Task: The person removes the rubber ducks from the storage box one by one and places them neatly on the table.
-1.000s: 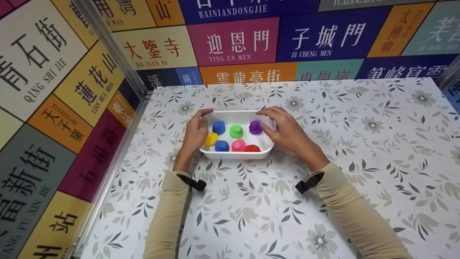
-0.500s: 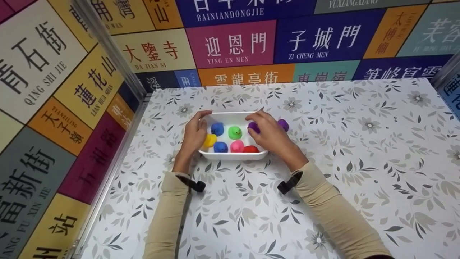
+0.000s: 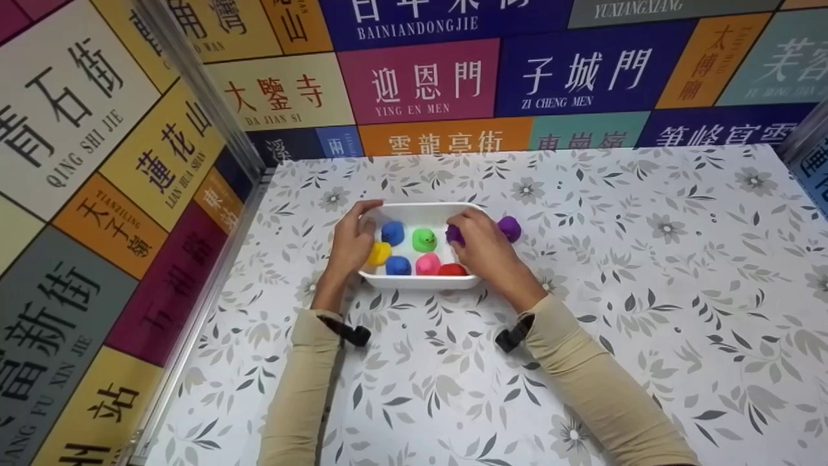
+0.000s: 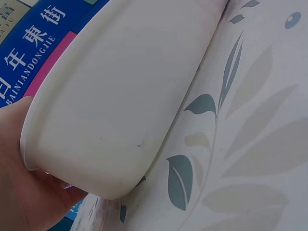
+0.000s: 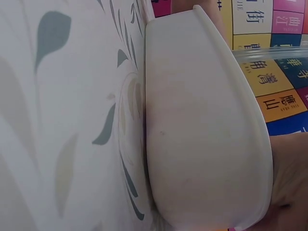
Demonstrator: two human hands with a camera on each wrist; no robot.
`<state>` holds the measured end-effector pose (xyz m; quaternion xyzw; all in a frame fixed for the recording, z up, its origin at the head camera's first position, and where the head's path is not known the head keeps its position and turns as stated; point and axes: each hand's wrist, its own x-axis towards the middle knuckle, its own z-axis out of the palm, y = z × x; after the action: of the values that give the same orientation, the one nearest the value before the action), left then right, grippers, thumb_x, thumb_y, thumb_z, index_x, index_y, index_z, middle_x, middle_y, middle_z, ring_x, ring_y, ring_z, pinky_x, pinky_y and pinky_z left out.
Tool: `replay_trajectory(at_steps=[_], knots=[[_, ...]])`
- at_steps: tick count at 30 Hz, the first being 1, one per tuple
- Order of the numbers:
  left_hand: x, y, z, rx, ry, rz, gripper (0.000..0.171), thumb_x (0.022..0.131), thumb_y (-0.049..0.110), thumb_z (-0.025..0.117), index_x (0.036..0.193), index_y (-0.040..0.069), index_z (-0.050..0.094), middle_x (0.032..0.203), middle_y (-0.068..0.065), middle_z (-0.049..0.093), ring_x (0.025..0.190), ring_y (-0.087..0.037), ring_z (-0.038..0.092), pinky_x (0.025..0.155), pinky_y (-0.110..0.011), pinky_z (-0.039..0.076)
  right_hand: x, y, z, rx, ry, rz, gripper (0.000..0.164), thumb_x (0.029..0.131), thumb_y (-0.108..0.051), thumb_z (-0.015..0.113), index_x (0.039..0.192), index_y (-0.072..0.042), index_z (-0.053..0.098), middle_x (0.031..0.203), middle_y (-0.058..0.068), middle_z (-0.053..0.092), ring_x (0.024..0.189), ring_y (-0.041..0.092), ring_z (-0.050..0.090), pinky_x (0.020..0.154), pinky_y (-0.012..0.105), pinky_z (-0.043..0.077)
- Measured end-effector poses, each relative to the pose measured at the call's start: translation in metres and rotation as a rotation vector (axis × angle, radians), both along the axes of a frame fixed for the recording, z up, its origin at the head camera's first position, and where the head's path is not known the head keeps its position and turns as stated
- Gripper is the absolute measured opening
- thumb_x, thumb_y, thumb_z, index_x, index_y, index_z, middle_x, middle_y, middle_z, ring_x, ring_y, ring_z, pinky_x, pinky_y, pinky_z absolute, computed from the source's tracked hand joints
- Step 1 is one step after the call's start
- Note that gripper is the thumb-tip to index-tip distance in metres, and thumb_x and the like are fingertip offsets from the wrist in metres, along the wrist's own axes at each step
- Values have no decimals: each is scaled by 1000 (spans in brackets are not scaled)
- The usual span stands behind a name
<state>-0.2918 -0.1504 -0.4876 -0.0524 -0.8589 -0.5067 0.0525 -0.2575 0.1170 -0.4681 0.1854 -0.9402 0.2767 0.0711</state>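
Note:
A white plastic tray [image 3: 420, 282] holds several small rubber ducks: two blue, one green [image 3: 424, 240], one yellow [image 3: 380, 254], one pink [image 3: 427, 264] and one red [image 3: 451, 270]. My left hand [image 3: 352, 238] grips the tray's left end, fingers around the far corner; the left wrist view shows that hand [image 4: 29, 178] at the rim. Inside the right end, my right hand [image 3: 486, 243] has its thumb and fingers around a purple duck [image 3: 453, 234], mostly covered by them. Another purple duck [image 3: 510, 228] lies on the table just right of that hand.
A white tablecloth [image 3: 634, 272] with a grey leaf and flower print covers the table. Colourful panels with lettering [image 3: 420, 84] stand along the back and left sides. The tray's outer wall [image 5: 202, 120] fills much of the right wrist view.
My right hand has moved left and closed in around the purple duck in the tray, uncovering the other purple duck on the table. The left hand has stayed at the tray's left end.

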Motion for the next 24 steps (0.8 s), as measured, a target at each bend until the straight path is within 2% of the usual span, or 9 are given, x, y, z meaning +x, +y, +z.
replay_trajectory(at_steps=[13, 20, 24], knots=[[-2, 1, -1, 10, -14, 2, 42, 109, 7, 53, 148, 19, 62, 154, -1, 63, 149, -18, 53, 133, -44, 31, 2, 0, 0, -69, 19, 6, 25, 93, -1, 78, 117, 4, 74, 122, 23, 71, 121, 40, 66, 113, 50, 53], [-1, -1, -3, -19, 35, -9, 42, 107, 5, 55, 146, 16, 63, 150, -4, 65, 146, -19, 56, 132, -42, 34, 2, 0, -1, -95, -2, -4, 25, 96, -5, 77, 120, 1, 75, 125, 19, 73, 125, 38, 67, 115, 50, 51], [-1, -1, -4, -13, 31, -8, 42, 107, 6, 54, 146, 18, 63, 152, -3, 64, 148, -18, 54, 133, -43, 32, 2, -1, -3, -116, -7, -15, 26, 99, -9, 76, 124, -1, 75, 130, 18, 72, 130, 36, 65, 119, 48, 48]])
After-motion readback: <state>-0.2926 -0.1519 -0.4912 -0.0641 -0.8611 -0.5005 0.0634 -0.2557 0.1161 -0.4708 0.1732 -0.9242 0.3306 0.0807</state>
